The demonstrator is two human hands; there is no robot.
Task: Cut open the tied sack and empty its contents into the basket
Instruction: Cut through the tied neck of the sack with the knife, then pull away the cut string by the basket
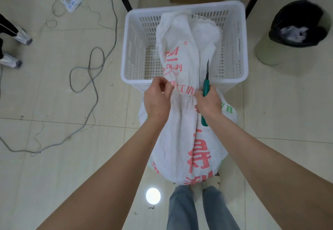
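Left hand: pinching a fold of cloth on the left flank of the gathered neck, fingers curled in.

Right hand: gripping the green handle of a knife and pressing against the right flank of the neck. The blade is pointing up and away, towards the basket, and lying just beside the cloth. The knife hand is the nearer to any cut.

Sack: white woven, red print, standing on the floor between the person's legs and the basket. Its long axis is running away from the person and its neck is cinched between the two hands. The cord itself is too small to make out. The loose top is flopping over the near rim.

Basket: white, perforated, holding only that loose top as far as is visible.

Bin: black liner, standing well apart to the right.
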